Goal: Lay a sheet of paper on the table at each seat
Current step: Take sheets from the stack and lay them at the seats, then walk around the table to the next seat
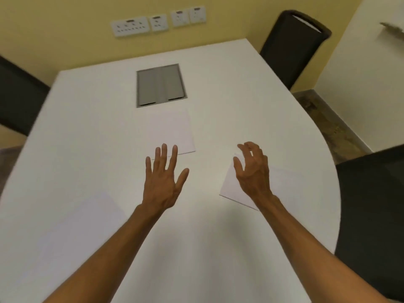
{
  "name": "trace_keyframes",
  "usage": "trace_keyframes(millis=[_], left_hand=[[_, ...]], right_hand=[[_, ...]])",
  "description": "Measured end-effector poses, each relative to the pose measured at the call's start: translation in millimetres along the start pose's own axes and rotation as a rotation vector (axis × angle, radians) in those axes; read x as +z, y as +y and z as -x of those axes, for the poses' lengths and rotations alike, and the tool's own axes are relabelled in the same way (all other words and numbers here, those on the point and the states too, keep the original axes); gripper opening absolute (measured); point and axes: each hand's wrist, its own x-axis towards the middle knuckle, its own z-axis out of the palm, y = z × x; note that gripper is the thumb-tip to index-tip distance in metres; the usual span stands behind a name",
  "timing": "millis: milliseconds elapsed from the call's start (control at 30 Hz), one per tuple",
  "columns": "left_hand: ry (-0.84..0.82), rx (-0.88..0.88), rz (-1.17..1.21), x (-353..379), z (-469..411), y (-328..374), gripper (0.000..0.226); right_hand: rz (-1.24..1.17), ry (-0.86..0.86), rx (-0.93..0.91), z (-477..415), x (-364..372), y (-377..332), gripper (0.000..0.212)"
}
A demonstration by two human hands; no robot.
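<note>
Table: the table (218, 88) was smooth, matt white, straight along the far edge and rounded in a broad curve on the right.
Hatch: a grey rectangular hatch (161, 85) with two flat flaps sat flush in the tabletop near the far end.
Centre sheet: a white rectangular sheet of paper (172, 130) lay flat just in front of the hatch, its near edge partly covered by the left fingertips in this view.
Right sheet: a second sheet (282, 184) lay flat and turned at an angle near the table's curved right edge, under the right hand.
Left sheet: a third, faintly visible sheet (83, 219) lay flat near the left edge, well apart from both hands.
Left hand: the left hand (162, 182) was empty, palm down, fingers straight and spread wide.
Right hand: the right hand (251, 169) was empty, fingers curled loosely like a claw above the angled sheet; whether the fingertips touched the paper could not be told.
Chairs: dark, smooth-backed chairs stood around the table, one at the far right (293, 47), one at the near right (371, 215) and one at the left (19, 95).
Wall: the wall was plain yellow with a row of white socket plates (157, 21).
</note>
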Motion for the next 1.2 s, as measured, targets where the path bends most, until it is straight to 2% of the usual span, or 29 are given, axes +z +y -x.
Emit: trace_keyframes(millis=[100, 267, 500, 733, 933, 1200], left_hand=[[0.101, -0.094, -0.053, -22.6, 26.8, -23.2, 0.071], [0.171, -0.291, -0.100, -64.0, 79.7, -73.5, 0.073], [0.337, -0.576, -0.146, -130.0, 170.2, -140.8, 0.076], [0.408, -0.802, -0.166, -172.5, 282.3, -194.5, 0.077], [0.511, -1.028, -0.190, -205.1, 399.8, -231.2, 0.075], [0.578, -1.061, -0.192, -245.3, 538.3, -269.4, 0.073]], right_hand=[[-0.039, -0.111, -0.100, 0.8, 19.8, -55.2, 0.048], [-0.095, -0.313, -0.289, 17.3, 51.0, -147.3, 0.062], [-0.204, -0.449, -0.520, 61.4, 76.6, -278.4, 0.065], [-0.241, -0.586, -0.691, 130.0, 84.0, -386.5, 0.066], [-0.261, -0.613, -0.864, 211.4, 75.5, -473.0, 0.069], [-0.324, -0.490, -0.989, 326.0, 66.3, -574.5, 0.064]])
